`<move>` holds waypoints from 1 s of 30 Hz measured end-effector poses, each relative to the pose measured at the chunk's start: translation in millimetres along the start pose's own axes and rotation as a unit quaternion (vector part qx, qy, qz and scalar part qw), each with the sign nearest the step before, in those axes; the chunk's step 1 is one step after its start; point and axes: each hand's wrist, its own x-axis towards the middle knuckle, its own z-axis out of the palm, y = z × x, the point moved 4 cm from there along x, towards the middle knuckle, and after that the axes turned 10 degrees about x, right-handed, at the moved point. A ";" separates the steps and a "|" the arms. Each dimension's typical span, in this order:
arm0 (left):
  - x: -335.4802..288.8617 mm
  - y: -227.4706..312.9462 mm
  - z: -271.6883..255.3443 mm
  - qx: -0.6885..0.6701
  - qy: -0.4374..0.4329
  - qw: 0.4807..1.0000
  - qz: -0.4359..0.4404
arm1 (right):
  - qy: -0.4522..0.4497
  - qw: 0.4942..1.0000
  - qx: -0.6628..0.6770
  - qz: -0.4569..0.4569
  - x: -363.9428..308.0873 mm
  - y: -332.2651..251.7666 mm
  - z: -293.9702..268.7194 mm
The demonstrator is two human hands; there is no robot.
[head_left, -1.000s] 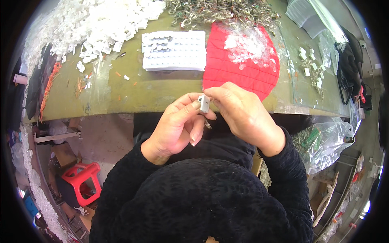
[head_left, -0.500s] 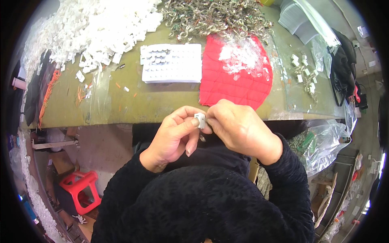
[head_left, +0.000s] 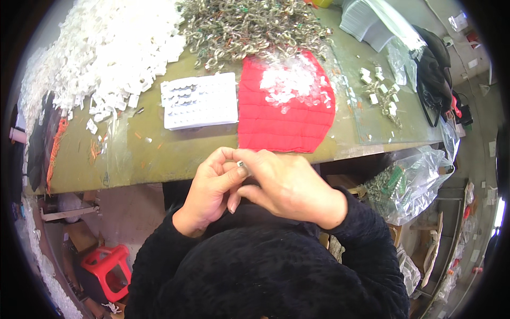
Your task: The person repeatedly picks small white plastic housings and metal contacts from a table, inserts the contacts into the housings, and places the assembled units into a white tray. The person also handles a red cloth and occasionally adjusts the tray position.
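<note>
Just off the table's front edge my two hands meet around a small white plastic piece (head_left: 240, 164). My left hand (head_left: 209, 186) is closed, pinching it between thumb and bent fingers. My right hand (head_left: 289, 186) lies over its right side with curled fingers, and most of the piece is hidden beneath them. Whatever the right fingertips grip cannot be seen. Beyond my hands, a white tray (head_left: 200, 120) with rows of round shapes lies on the table. Beside it is a red quilted cloth (head_left: 281, 130) bearing a heap of clear plastic bits (head_left: 289, 85).
White plastic pieces (head_left: 117, 48) are piled at the far left, next to a heap of metallic parts (head_left: 249, 26). Loose white pieces (head_left: 380, 87) lie at the right. A clear bag (head_left: 414, 183) hangs off the right edge; a red stool (head_left: 109, 271) stands lower left.
My right hand has come further over the white piece, covering more of it. Both hands sit lower and more left in view, and the table has shifted left as the view turned.
</note>
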 end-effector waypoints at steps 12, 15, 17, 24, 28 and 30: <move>16.7 16.5 -12.3 0.417 0.137 0.868 0.233 | 0.245 0.889 -0.351 0.162 -11.1 138.6 -177.0; 15.5 11.4 -8.5 0.494 0.138 0.807 0.292 | 0.242 0.913 -0.272 0.185 29.4 185.6 -175.9; 15.6 10.7 -7.4 0.507 0.144 0.792 0.309 | 0.188 0.901 -0.282 0.271 59.6 217.7 -163.7; 13.2 13.0 -11.7 0.515 0.137 0.785 0.315 | 0.228 0.880 -0.242 0.338 72.2 243.7 -174.0; 12.9 11.4 -12.6 0.527 0.118 0.782 0.310 | 0.297 0.914 0.006 0.275 48.1 199.3 -198.0; 12.9 12.8 -12.3 0.515 0.111 0.791 0.311 | 0.274 0.935 0.040 0.220 48.4 169.0 -195.9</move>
